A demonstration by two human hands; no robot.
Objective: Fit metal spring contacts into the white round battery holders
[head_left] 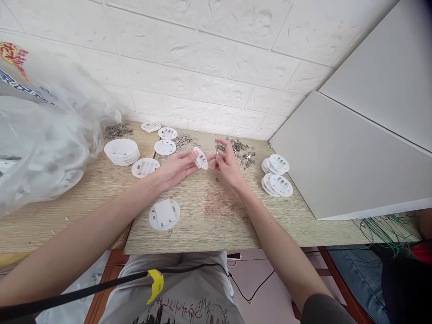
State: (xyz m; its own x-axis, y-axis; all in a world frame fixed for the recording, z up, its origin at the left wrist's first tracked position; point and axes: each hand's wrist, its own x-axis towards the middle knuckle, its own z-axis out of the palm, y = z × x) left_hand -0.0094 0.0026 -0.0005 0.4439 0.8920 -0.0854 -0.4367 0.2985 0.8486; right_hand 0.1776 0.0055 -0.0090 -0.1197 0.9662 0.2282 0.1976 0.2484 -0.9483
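Note:
My left hand (175,170) pinches a round white plastic battery holder (202,159) by its edge, tilted so that small metal contacts show on its face. Close by on the right, my right hand (231,165) has its thumb and fingers closed on a small shiny metal piece (217,150); its exact shape is too small to make out. Loose metal pieces (185,142) lie in a heap behind my left hand, and another metal heap (241,150) lies behind my right. Below my left wrist, a white holder (164,214) lies flat on the wooden table (192,234).
At the left are a stack of white discs (122,150) and several single holders (146,168). Two stacks of holders (281,185) stand at the right, near a grey panel (364,166). A clear plastic bag (43,148) bulges over the left side. Green wires (388,231) lie far right.

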